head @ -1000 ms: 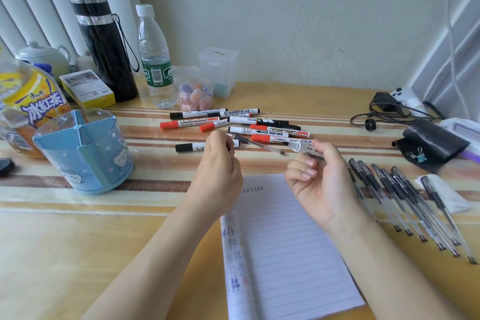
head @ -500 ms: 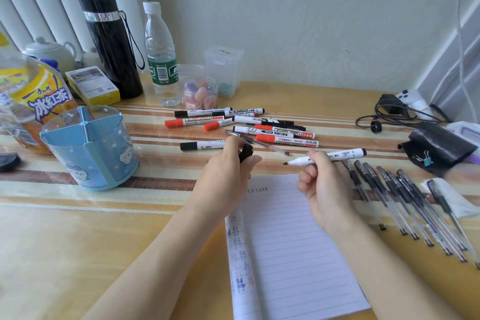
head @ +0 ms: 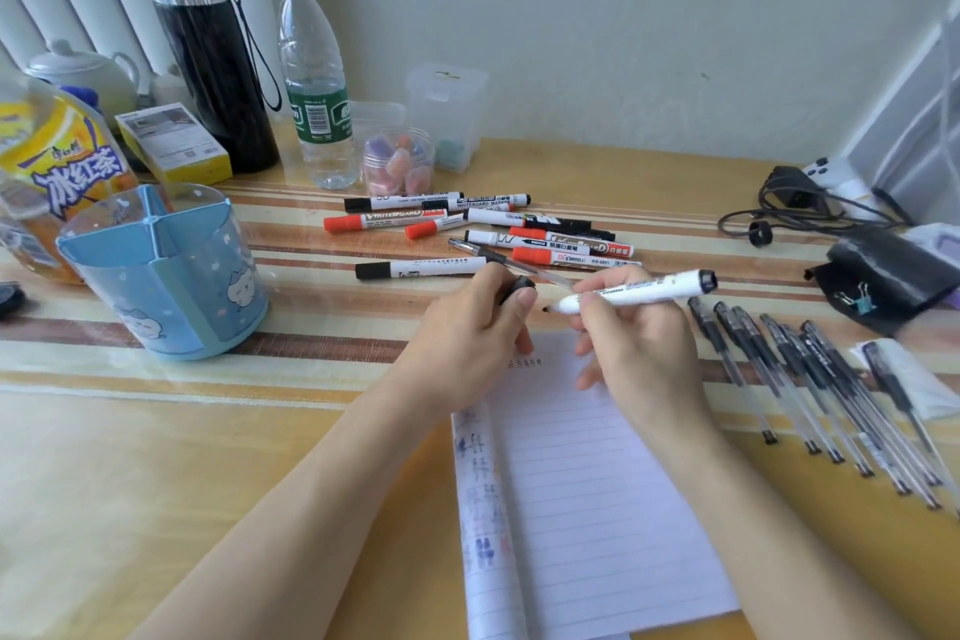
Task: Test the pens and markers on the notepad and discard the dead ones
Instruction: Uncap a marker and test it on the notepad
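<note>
A white marker (head: 639, 288), uncapped with its black tip bared, is hovering just above the top edge of the notepad (head: 587, 509). Its long axis is running almost level from right to left, with the tail raised slightly to the right and the tip pointing left toward the other hand.

The right hand (head: 641, 359) is pinching the barrel near the tip between thumb and fingers, so this is the hand carrying it. The left hand (head: 467, 327) is sitting just left of the tip, its fingers curling around the black cap (head: 517, 287). Tip and cap are near each other but apart.

The notepad is lying directly below both hands and stretching back toward the person. Its lined page is open, with small test marks showing on the top line and down the folded left strip. To make a mark, the tip would probably need tilting down onto the paper beneath it.

Beyond the hands, a loose pile of markers (head: 540, 240) with red and black caps is lying on the surface (head: 156, 457). A row of clear pens (head: 810, 379) is lying right of the notepad. A blue holder (head: 161, 270) is standing well to the left.
</note>
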